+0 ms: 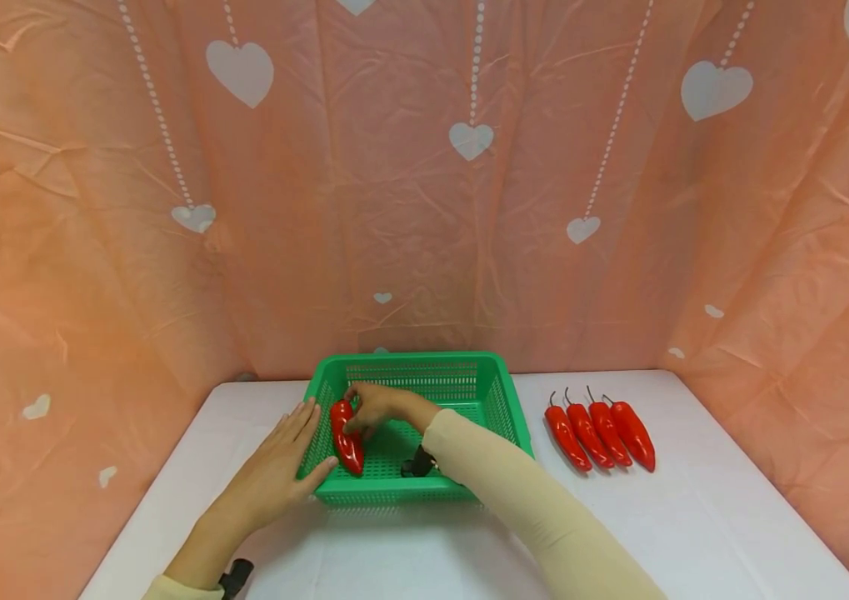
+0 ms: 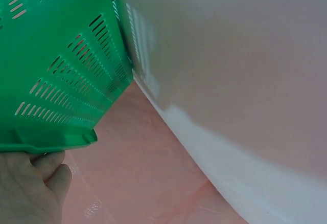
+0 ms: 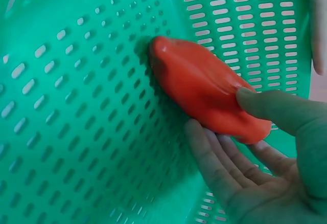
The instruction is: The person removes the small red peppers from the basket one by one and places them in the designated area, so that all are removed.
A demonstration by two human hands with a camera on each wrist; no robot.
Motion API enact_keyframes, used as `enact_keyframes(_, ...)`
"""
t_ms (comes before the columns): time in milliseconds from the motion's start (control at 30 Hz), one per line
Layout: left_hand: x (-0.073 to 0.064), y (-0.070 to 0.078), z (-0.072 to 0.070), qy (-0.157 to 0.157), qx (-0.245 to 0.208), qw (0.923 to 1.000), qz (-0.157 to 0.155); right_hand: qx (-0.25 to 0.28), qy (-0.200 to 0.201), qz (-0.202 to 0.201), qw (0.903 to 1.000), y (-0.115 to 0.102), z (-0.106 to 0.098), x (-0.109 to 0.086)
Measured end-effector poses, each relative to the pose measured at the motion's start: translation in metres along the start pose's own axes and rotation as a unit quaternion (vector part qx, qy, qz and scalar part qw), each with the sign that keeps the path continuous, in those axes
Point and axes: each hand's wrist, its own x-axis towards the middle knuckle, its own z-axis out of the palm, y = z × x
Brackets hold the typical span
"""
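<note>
A green perforated basket stands on the white table. My right hand reaches inside it and grips a red chili pepper by the left wall. In the right wrist view the thumb presses on the red chili pepper from one side, with the fingers under it; its far tip is close to or touching the basket floor. My left hand rests on the basket's left rim, fingers mostly straight, thumb at the front left corner. The left wrist view shows that hand against the rim.
Several red chili peppers with dark curved stems lie side by side on the table, right of the basket. A peach curtain with white hearts hangs behind and along both sides. A black wrist mount sits at the right wrist.
</note>
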Motion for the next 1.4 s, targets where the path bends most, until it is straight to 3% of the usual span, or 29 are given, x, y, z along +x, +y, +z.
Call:
enact_keyframes(267, -0.001, 0.002, 0.000, 0.006, 0.000, 1.0000, 0.003, -0.005, 0.028, -0.029, 0.9992, -0.005, -0.006, -0.002)
enact_keyframes(567, -0.001, 0.001, 0.000, -0.010, -0.009, 0.9999, -0.011, 0.009, 0.054, -0.054, 0.9971, -0.011, -0.017, -0.009)
enact_keyframes(1067, -0.001, -0.001, 0.001, -0.013, -0.010, 0.9998, -0.010, 0.018, 0.075, -0.076, 0.9941, -0.016, -0.041, -0.034)
enact_keyframes(1400, 0.000, -0.002, 0.000, -0.017, -0.013, 0.9997, -0.012, -0.007, 0.119, -0.106, 0.9871, -0.023, -0.052, -0.058)
